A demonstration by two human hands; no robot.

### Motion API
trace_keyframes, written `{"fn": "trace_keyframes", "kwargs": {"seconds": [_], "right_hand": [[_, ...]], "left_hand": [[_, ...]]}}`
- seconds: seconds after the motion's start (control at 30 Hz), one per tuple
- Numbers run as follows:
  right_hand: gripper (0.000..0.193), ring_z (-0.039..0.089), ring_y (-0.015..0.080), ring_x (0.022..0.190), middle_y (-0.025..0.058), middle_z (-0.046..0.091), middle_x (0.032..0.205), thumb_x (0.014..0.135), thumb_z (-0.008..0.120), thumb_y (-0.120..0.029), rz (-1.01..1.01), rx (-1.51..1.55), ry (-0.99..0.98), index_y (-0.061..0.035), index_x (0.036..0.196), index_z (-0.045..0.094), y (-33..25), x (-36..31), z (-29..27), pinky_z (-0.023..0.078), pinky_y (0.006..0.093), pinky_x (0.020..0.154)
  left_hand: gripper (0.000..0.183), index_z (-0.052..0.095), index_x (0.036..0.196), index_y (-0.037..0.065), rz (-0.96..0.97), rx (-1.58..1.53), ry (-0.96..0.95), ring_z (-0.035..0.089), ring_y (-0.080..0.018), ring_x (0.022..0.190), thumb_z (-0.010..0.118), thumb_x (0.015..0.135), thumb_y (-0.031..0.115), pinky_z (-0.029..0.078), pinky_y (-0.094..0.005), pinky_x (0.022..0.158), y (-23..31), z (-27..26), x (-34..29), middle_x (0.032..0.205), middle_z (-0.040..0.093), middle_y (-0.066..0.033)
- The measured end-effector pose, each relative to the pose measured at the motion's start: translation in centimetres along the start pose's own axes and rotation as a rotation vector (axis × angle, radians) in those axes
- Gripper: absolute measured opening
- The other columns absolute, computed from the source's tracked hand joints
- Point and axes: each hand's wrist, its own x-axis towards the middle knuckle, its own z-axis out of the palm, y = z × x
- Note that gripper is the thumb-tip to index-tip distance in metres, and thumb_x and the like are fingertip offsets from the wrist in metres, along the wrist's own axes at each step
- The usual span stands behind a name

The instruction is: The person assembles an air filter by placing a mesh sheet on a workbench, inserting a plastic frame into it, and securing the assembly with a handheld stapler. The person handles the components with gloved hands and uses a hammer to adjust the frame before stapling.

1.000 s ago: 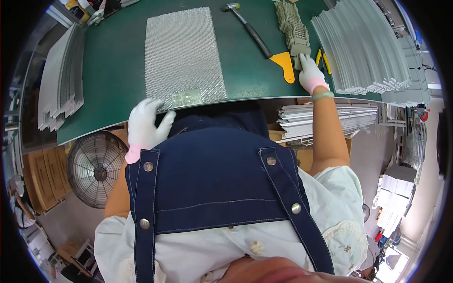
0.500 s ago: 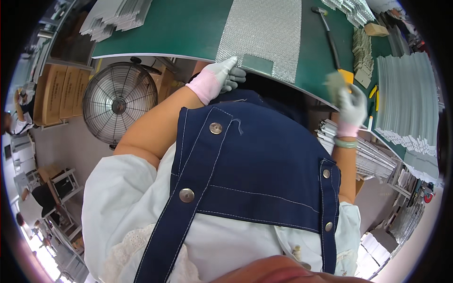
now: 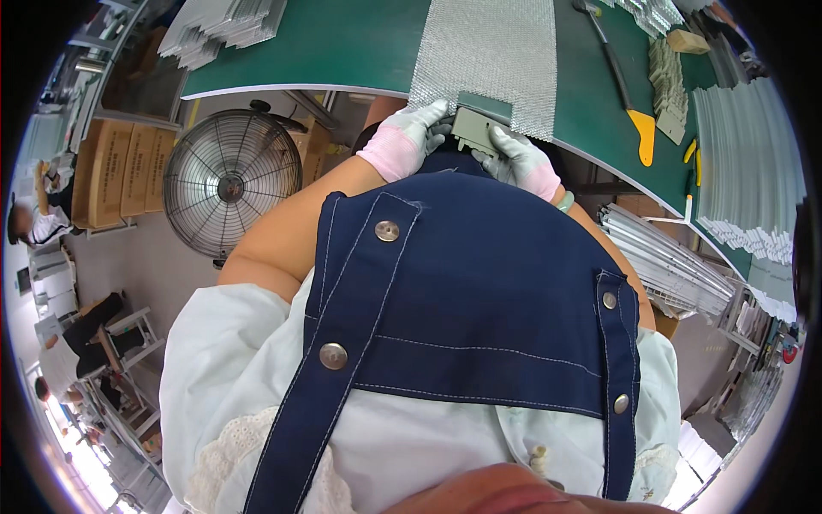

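Note:
A silver metal mesh panel (image 3: 488,47) lies on the green worktable, its near end at the table edge. At that end is a smooth grey-green rectangle (image 3: 486,105); I cannot tell whether it is an inset plate or a cutout. My left hand (image 3: 409,137), in a white glove with a pink cuff, is closed at the panel's near left corner, thumb on top and fingers curled beneath. My right hand (image 3: 521,163), gloved alike, grips a small grey-green notched plate (image 3: 476,131) just in front of the rectangle. The right fingertips are partly hidden behind the plate.
A hammer (image 3: 606,51), a yellow scraper (image 3: 640,137), yellow-handled pliers (image 3: 693,163) and a stack of similar plates (image 3: 668,90) lie to the right. Beyond them stand many pleated grey sheets (image 3: 745,163). A black fan (image 3: 231,184) and cardboard boxes (image 3: 111,176) are at left.
My right hand has come left from the plate stack, bringing a plate to the panel's near end. The left hand stays at the panel's corner. The scraper is now uncovered.

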Motion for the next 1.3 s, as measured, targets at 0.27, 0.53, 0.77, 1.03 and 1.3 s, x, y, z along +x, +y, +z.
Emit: {"fn": "trace_keyframes", "kwargs": {"seconds": [0.27,0.53,0.77,1.03,1.3], "right_hand": [[0.042,0.066,0.0237,0.094,0.0171,0.061,0.117,0.099,0.058,-0.019,0.018,-0.09,-0.026,0.0062,0.131,0.047,0.3,1.1,-1.5,0.057,0.0257,0.072],[0.04,0.064,0.0235,0.101,0.0143,0.061,0.118,0.098,0.059,-0.02,0.021,-0.133,0.024,0.0032,0.13,0.05,-0.1,0.5,0.1,0.054,0.0309,0.078],[0.043,0.062,0.0215,0.102,0.0094,0.061,0.121,0.098,0.059,-0.029,0.004,-0.122,-0.001,-0.0024,0.131,0.052,0.3,0.6,-0.3,0.05,0.0328,0.083],[0.031,0.063,0.0218,0.097,0.0162,0.061,0.116,0.098,0.06,-0.029,-0.222,0.03,0.127,-0.0053,0.114,0.049,0.2,0.2,-2.3,0.052,0.0269,0.071],[0.028,0.066,0.0224,0.094,0.0153,0.063,0.113,0.097,0.062,-0.024,-0.228,0.054,0.068,-0.0031,0.112,0.051,-0.2,-0.3,-2.1,0.054,0.0255,0.065]], "left_hand": [[0.022,0.061,0.11,0.005,0.027,0.004,-0.009,0.061,-0.0124,0.091,0.062,0.096,0.022,0.049,-0.0236,0.073,0.1,0.6,-1.1,0.101,0.064,-0.0031],[0.025,0.061,0.113,0.005,0.004,0.011,-0.073,0.06,-0.0126,0.096,0.06,0.098,0.024,0.048,-0.0273,0.078,0.1,0.0,-0.7,0.105,0.064,-0.0033],[0.045,0.058,0.12,-0.001,-0.133,0.306,-0.054,0.061,-0.0133,0.093,0.065,0.094,0.035,0.05,-0.0268,0.078,1.5,2.0,-2.9,0.108,0.064,-0.0068],[0.045,0.058,0.12,-0.005,-0.099,0.267,-0.037,0.063,-0.0112,0.085,0.064,0.096,0.032,0.052,-0.0222,0.072,1.6,1.9,-2.9,0.1,0.065,-0.0063],[0.042,0.058,0.118,-0.005,-0.122,0.215,-0.043,0.064,-0.0122,0.084,0.063,0.096,0.031,0.053,-0.0231,0.071,1.4,1.6,-2.5,0.097,0.065,-0.0067]]}}
